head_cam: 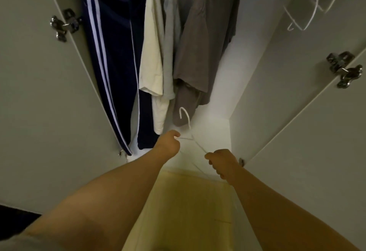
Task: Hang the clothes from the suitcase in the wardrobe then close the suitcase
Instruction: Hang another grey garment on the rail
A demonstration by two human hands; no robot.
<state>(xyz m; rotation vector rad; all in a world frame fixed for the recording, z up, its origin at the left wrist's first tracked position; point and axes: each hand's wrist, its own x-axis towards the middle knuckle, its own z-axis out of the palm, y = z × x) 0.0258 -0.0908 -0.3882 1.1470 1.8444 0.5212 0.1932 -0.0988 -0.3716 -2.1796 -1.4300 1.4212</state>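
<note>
A pale yellow garment [184,207] hangs down between my forearms from a white wire hanger [188,130] held in front of the open wardrobe. My left hand [168,145] grips the hanger's left shoulder. My right hand [222,162] grips its right shoulder together with the cloth. The hanger's hook points up toward the hanging clothes. Inside the wardrobe hang navy track trousers with white stripes [112,52], a cream shirt [153,62], a light grey shirt [170,39] and a brown-grey garment [204,43]. The suitcase is out of view.
The wardrobe's left door [35,102] and right door [307,142] stand open at either side, each with a metal hinge [64,24]. Empty white hangers [309,11] hang at the upper right. The white wardrobe floor [213,128] lies beneath the clothes.
</note>
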